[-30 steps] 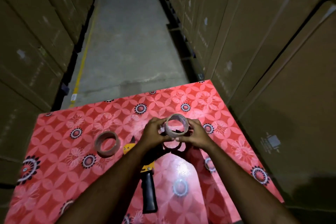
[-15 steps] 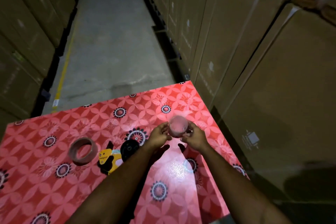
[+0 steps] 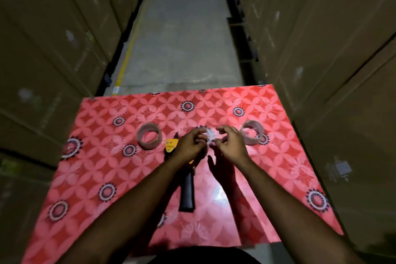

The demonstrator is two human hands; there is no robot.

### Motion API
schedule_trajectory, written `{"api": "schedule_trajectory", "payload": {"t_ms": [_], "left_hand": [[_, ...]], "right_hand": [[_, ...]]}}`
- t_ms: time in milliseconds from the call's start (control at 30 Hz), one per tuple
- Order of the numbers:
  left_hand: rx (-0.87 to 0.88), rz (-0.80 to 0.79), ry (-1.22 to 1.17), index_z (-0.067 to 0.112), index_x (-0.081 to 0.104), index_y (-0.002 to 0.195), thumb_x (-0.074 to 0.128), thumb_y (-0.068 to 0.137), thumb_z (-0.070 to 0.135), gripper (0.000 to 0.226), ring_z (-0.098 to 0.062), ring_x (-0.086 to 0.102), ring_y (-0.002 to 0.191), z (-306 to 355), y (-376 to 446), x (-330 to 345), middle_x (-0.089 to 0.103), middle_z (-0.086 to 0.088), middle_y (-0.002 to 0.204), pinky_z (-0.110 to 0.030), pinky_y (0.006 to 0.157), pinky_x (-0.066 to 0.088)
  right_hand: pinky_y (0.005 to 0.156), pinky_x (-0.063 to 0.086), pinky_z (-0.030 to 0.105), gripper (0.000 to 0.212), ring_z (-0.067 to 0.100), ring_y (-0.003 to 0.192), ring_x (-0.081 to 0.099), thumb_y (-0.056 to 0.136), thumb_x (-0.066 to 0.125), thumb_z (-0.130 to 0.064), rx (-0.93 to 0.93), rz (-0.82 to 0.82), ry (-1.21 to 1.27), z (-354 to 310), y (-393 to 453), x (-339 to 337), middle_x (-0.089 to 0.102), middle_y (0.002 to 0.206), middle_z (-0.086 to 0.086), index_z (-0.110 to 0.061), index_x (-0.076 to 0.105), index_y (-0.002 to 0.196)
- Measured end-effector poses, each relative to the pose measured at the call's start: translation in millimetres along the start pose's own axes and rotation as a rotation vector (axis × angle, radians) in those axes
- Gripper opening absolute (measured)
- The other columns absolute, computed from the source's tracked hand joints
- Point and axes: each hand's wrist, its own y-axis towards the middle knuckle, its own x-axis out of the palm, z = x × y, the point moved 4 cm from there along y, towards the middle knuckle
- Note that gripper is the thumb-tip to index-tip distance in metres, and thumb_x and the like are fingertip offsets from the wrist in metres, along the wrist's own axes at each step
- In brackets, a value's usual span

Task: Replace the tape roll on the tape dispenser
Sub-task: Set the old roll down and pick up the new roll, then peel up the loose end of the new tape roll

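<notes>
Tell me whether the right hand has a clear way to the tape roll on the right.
Probably yes. The tape roll lies flat just beside the right hand with nothing between them, though both hands are busy pinching a small crumpled piece.

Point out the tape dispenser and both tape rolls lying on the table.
tape dispenser [image 3: 187, 191]: head view, on its black handle.
left tape roll [image 3: 149, 139]: head view, on its near rim.
right tape roll [image 3: 252, 135]: head view, on its outer wall.
</notes>
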Motion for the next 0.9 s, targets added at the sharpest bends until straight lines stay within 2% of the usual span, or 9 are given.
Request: {"api": "schedule_trajectory", "payload": {"t_ms": [100, 200, 267, 500, 567, 667, 733, 800, 900], "left_hand": [[0.0, 0.181, 0.07, 0.009, 0.069, 0.125, 0.054, 0.091, -0.014, 0.043, -0.01, 0.066, 0.089, -18, -22, -62, 0.071, 0.002, 0.101, -0.005, 0.073, 0.049], [0.031, 0.332, 0.163, 0.003, 0.069, 0.127, 0.059, 0.087, -0.012, 0.044, -0.024, 0.069, 0.108, -50, -41, -114, 0.073, -0.01, 0.118, -0.034, 0.098, 0.055], [0.07, 0.405, 0.236, 0.007, 0.071, 0.126, 0.06, 0.082, -0.013, 0.049, -0.027, 0.069, 0.112, -62, -53, -141, 0.073, -0.01, 0.124, -0.037, 0.099, 0.054], [0.144, 0.214, 0.596, 0.022, 0.071, 0.123, 0.055, 0.088, 0.013, 0.04, -0.024, 0.065, 0.111, -95, -32, -176, 0.07, -0.005, 0.119, -0.042, 0.095, 0.054], [0.188, 0.159, 0.771, 0.03, 0.073, 0.11, 0.051, 0.096, 0.034, 0.027, -0.024, 0.066, 0.103, -104, -17, -172, 0.075, 0.002, 0.109, -0.043, 0.09, 0.05], [0.241, 0.137, 0.924, 0.026, 0.075, 0.088, 0.049, 0.1, 0.049, 0.036, -0.024, 0.067, 0.087, -114, 6, -169, 0.077, 0.001, 0.085, -0.04, 0.083, 0.04], [0.199, 0.187, 0.827, 0.025, 0.074, 0.083, 0.053, 0.097, 0.045, 0.032, -0.026, 0.066, 0.085, -116, 11, -169, 0.075, 0.001, 0.077, -0.04, 0.081, 0.038], [0.118, 0.267, 0.587, 0.025, 0.079, 0.099, 0.061, 0.092, 0.033, 0.02, -0.028, 0.067, 0.087, -118, 8, -168, 0.077, -0.001, 0.082, -0.043, 0.08, 0.049], [-0.021, 0.279, -0.086, 0.023, 0.078, 0.11, 0.068, 0.092, 0.025, 0.02, -0.032, 0.077, 0.088, -103, -16, -164, 0.08, -0.007, 0.095, -0.05, 0.075, 0.065]], "right_hand": [[0.09, 0.046, 0.025, 0.041, 0.028, 0.102, 0.067, 0.079, 0.07, -0.012, -0.132, -0.093, -0.059, -40, 0, 45, 0.069, 0.115, 0.011, -0.01, 0.07, 0.12], [0.09, 0.042, 0.025, 0.043, 0.027, 0.107, 0.065, 0.082, 0.067, -0.02, -0.231, -0.186, -0.126, -76, -2, 88, 0.069, 0.118, 0.009, -0.012, 0.069, 0.124], [0.098, 0.043, 0.032, 0.043, 0.028, 0.117, 0.061, 0.086, 0.066, -0.022, -0.294, -0.234, -0.166, -96, -5, 115, 0.068, 0.124, 0.009, -0.013, 0.067, 0.128], [0.099, 0.043, 0.039, 0.041, 0.027, 0.12, 0.05, 0.093, 0.061, -0.023, -0.331, -0.295, -0.239, -125, -19, 160, 0.063, 0.133, 0.006, -0.017, 0.061, 0.134], [0.097, 0.043, 0.037, 0.038, 0.027, 0.118, 0.049, 0.095, 0.058, -0.017, -0.317, -0.295, -0.248, -129, -21, 163, 0.063, 0.131, 0.006, -0.016, 0.061, 0.133], [0.097, 0.038, 0.031, 0.042, 0.025, 0.122, 0.049, 0.095, 0.058, -0.017, -0.291, -0.265, -0.234, -128, -23, 161, 0.062, 0.133, 0.006, -0.016, 0.059, 0.136], [0.1, 0.039, 0.032, 0.043, 0.027, 0.125, 0.05, 0.095, 0.057, -0.017, -0.265, -0.257, -0.216, -125, -22, 160, 0.061, 0.134, 0.009, -0.014, 0.058, 0.138], [0.104, 0.04, 0.033, 0.043, 0.029, 0.127, 0.052, 0.097, 0.052, -0.016, -0.204, -0.243, -0.169, -122, -19, 157, 0.06, 0.136, 0.013, -0.01, 0.056, 0.14], [0.088, 0.045, 0.016, 0.037, 0.019, 0.104, 0.065, 0.101, 0.052, -0.017, -0.084, -0.124, -0.023, -127, -16, 143, 0.066, 0.124, 0.012, -0.007, 0.058, 0.136]]}}
